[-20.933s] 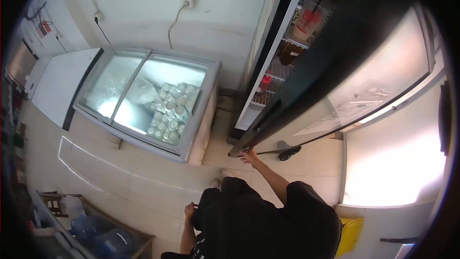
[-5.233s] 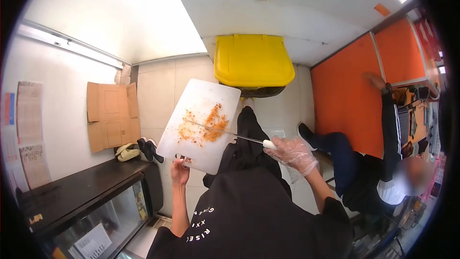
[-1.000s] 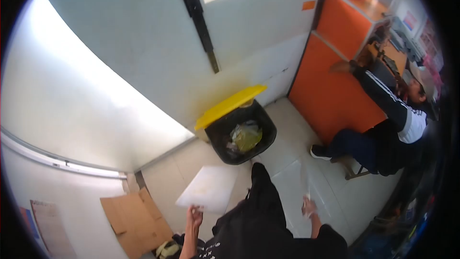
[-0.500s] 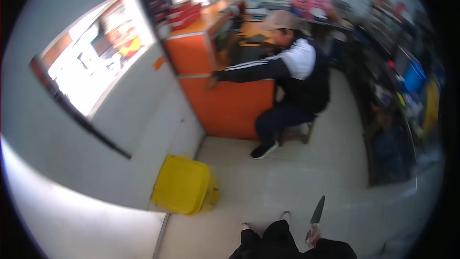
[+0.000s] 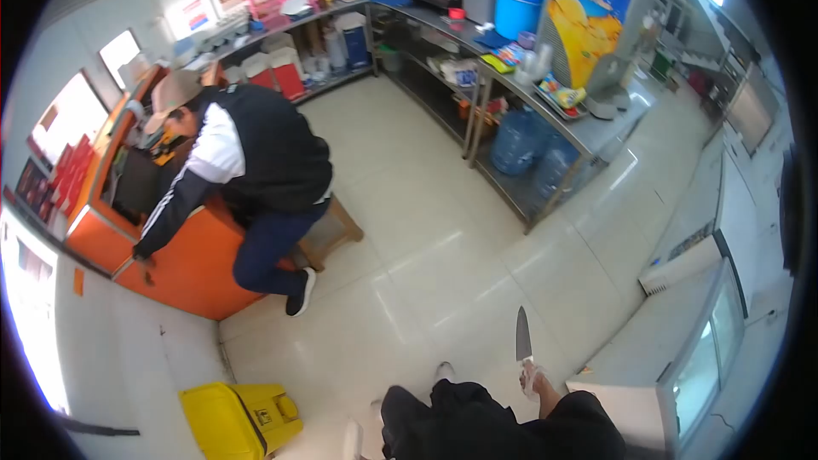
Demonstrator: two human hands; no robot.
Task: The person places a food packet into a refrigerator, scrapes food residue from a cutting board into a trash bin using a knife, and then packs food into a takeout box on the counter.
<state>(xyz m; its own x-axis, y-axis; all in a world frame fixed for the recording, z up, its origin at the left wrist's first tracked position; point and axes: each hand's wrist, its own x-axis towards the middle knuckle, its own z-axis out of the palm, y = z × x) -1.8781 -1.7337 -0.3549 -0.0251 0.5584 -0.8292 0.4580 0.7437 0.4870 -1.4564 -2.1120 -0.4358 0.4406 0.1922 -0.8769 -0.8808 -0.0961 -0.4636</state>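
Angle the knife [image 5: 523,336] downward, right of the yellow bin [image 5: 217,420], held firmly in curled fingers of the right hand [image 5: 532,377]; avoid the seated person [image 5: 268,149] beyond the bin. Cannot tell left fingers: out of view.

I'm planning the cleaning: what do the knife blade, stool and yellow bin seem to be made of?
Knife blade: probably steel, given its grey, metallic look. Stool: likely wood, judging by its brown, matte surface. Yellow bin: likely plastic, with a smooth, moulded look.
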